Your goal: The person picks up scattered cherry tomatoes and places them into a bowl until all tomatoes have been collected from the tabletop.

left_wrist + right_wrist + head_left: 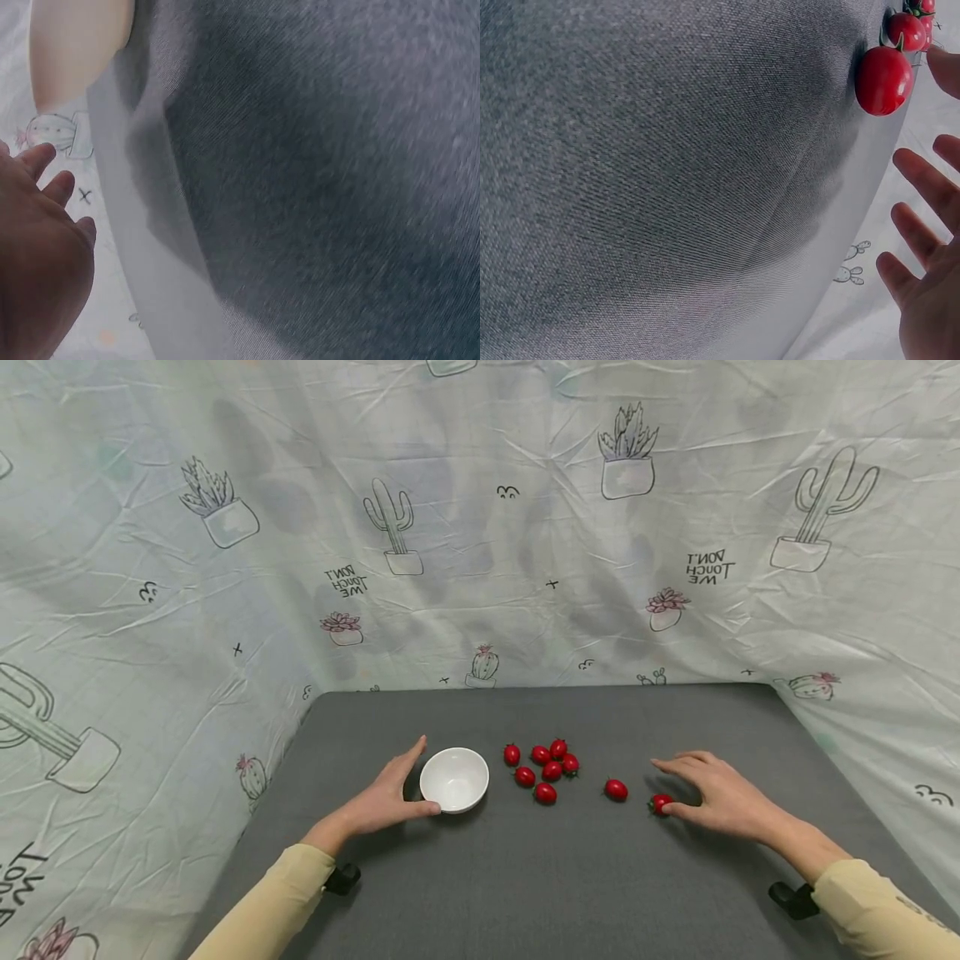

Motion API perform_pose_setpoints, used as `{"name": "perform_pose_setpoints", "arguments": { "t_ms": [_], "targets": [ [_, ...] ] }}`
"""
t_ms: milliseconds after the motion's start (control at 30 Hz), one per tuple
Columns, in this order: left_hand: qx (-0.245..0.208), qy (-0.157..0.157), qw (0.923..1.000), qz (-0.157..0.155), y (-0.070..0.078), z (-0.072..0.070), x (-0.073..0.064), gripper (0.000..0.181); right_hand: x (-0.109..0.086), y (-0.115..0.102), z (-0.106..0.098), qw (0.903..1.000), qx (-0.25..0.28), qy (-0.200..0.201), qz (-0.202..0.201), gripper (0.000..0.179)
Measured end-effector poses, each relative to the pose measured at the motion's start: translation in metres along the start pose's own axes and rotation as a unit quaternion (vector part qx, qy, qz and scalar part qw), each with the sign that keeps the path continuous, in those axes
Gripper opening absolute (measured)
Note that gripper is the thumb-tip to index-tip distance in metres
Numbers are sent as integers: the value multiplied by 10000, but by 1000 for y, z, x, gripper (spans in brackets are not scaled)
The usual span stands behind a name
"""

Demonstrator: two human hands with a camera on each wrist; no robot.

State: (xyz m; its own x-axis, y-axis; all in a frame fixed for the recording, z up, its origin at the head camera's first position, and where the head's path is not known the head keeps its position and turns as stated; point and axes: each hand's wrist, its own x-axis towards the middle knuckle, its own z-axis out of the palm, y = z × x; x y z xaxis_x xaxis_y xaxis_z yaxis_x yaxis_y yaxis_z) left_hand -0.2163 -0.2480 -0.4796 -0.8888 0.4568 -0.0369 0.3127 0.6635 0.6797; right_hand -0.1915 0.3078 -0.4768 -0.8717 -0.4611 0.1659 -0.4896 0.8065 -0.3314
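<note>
A small white bowl [456, 777] stands on the left half of the grey table. My left hand [386, 795] is spread beside it, with the thumb at the near rim and the other fingers off to the bowl's left. In the left wrist view the bowl's outer wall [79, 49] shows near the straight fingers. Farther right, my right hand [720, 793] is spread over a single cherry tomato [661, 804], its thumb overlapping the fruit's edge in the head view. The right wrist view shows that tomato [885, 80] outside the parted fingers.
Another cherry tomato [616, 790] lies just left of my right hand. Several more cherry tomatoes [552, 771] are grouped to the right of the bowl. The grey table [540, 877] ends at a cactus-printed cloth [480, 527] behind and at the sides.
</note>
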Motion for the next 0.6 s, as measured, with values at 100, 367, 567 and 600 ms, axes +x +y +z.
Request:
{"name": "perform_pose_setpoints", "arguments": {
  "t_ms": [100, 367, 567, 600],
  "targets": [
    [-127, -78, 9999, -16, 0, 5, 1, 121, 0, 2, 1, 10000, 12, -76, -34, 68],
    [-343, -96, 9990, -255, 0, 13, 4, 126, 1, 5, 2, 9997, 122, -168, -87, 65],
    [-434, -43, 9978, -498, -3, 16, 7, 126, 2, 7, 1, 9996, 212, -175, -96, 60],
    [-461, -42, 9976, -521, -4, 17, 7, 126, 2, 8, 1, 9995, 233, -173, -90, 58]
  ]
}}
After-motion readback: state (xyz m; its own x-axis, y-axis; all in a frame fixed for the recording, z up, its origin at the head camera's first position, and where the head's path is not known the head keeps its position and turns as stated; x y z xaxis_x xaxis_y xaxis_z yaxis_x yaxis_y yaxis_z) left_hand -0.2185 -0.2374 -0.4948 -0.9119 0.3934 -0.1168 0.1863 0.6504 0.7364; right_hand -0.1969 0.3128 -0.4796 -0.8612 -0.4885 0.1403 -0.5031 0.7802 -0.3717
